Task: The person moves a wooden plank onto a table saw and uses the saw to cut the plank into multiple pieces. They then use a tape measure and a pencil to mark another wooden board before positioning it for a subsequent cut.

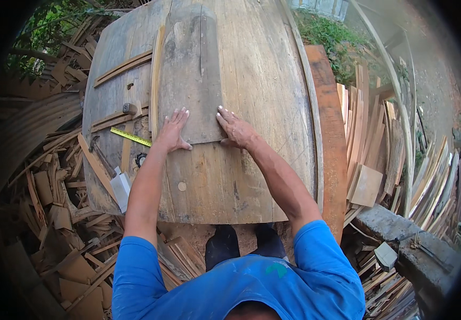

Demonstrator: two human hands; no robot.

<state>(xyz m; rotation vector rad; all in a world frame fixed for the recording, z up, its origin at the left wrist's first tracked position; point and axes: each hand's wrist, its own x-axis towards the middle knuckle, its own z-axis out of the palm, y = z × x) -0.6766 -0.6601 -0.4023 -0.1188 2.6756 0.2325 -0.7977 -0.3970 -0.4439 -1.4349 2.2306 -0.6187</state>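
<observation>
A wide grey-brown wooden board point(191, 69) lies flat on the wooden workbench point(262, 64), its near end toward me. My left hand point(172, 130) rests on the board's near left corner, fingers spread and pointing away. At the near right edge lies my right hand point(237, 129), its fingers stretched along the board's side and its thumb by the near end. Neither hand is wrapped round anything. A narrow wooden strip point(157, 80) runs along the board's left side. Left of my left hand lies a yellow measuring tape point(130, 136).
A hammer point(130, 109) and short wooden strips point(123, 68) lie on the bench's left part. A handsaw with a pale handle point(120, 186) is at its near left. Scrap wood point(54, 197) heaps on the left; planks point(358, 122) stand at right beside a reddish beam point(331, 128).
</observation>
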